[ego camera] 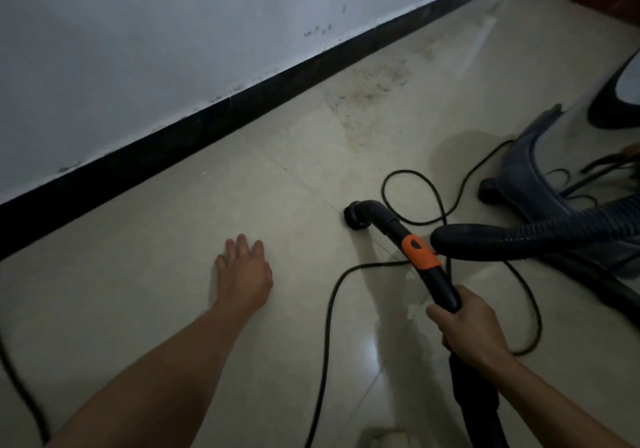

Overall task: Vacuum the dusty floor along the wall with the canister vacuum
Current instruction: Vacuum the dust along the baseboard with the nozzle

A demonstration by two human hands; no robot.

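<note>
Near the black skirting board [207,125], well past the nozzle [356,217] of the wand [420,253] my right hand [467,330] grips, lies the dust patch [374,91]; my left hand [244,271] is spread open (idle), and the looped power cord [405,171] could snag my push.

Glossy, smooth glazed finish on floor tiles [173,291]; dull and gritty at dust patch [374,91] just beside skirting board [207,125]. Skirting board: black, smooth, faint sheen. Above it, wall [138,32]: matt paint, scuffed. Smooth black plastic wand [391,222], orange plastic collar [420,253]. Ribbed plastic hose [554,229], slight sheen.
</note>
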